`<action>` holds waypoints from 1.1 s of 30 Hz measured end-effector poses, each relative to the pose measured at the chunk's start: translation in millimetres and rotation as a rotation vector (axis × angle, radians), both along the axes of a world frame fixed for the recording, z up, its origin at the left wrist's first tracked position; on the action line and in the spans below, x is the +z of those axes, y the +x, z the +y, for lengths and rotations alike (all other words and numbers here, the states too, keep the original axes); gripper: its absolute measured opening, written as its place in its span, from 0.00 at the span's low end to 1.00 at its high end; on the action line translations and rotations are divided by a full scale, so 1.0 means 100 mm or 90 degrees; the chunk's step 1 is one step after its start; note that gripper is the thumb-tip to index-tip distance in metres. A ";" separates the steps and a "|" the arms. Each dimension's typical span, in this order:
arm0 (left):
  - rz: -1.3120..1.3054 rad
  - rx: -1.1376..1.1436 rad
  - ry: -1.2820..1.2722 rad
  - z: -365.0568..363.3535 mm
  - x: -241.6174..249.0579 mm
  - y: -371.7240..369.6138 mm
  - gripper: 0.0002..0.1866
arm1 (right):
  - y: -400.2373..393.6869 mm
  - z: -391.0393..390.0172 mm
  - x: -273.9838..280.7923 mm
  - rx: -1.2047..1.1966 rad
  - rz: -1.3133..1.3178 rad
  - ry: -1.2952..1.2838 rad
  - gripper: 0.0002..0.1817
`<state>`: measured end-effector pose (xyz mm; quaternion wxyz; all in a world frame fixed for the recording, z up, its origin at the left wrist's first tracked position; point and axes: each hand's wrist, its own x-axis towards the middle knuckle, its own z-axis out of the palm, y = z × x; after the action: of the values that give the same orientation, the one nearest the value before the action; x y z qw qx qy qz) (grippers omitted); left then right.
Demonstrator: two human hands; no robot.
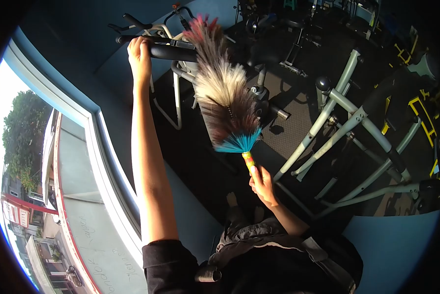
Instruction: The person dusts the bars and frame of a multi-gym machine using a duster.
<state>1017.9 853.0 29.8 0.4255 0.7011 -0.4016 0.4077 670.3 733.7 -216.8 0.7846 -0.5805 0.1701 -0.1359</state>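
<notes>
My left hand (139, 51) is wrapped round a padded black handlebar (168, 52) of an exercise machine, with the arm stretched far forward. In my right hand (262, 185) is the yellow handle of a feather duster (225, 85), held upright in front of my body. The duster has blue bristles at its base, then brown, cream and dark feathers, and a red tip. Its feathers overlap the right end of the handlebar and hide part of the machine; whether they touch it I cannot tell.
A large window (102, 161) runs along the left, with a street outside. Grey-framed gym equipment (345, 103) stands at the right, and yellow frames (422, 115) are farther right. A textured mat (293, 125) lies on the floor; my bare feet show below.
</notes>
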 end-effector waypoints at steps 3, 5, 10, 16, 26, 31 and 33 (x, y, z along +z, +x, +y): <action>-0.018 0.007 -0.027 -0.02 -0.01 0.02 0.11 | -0.02 0.08 0.15 0.008 -0.056 -0.070 0.14; -0.014 -0.001 -0.065 -0.02 -0.02 -0.01 0.11 | -0.02 0.04 0.19 0.014 -0.012 -0.056 0.14; -0.059 0.016 -0.031 0.00 0.00 0.00 0.10 | -0.03 -0.29 -0.12 -0.083 0.063 0.053 0.18; -0.026 0.061 0.011 0.01 0.03 -0.07 0.11 | 0.28 -1.50 0.18 -0.146 -0.001 -0.205 0.15; 0.611 -0.430 -0.568 -0.17 -0.22 -0.06 0.26 | 1.85 -2.02 1.77 0.075 -0.129 -0.569 0.18; 0.584 -0.418 -0.550 -0.20 -0.12 -0.12 0.13 | 2.47 -2.15 2.10 0.001 -0.185 -0.772 0.16; 0.581 -0.405 -0.550 -0.16 -0.12 -0.09 0.12 | 2.57 -2.27 2.08 -0.016 -0.202 -0.751 0.16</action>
<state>1009.0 837.4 18.3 0.8903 0.4190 -0.1706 0.0517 926.8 507.1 -8.5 0.3449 -0.8878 -0.0461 -0.3011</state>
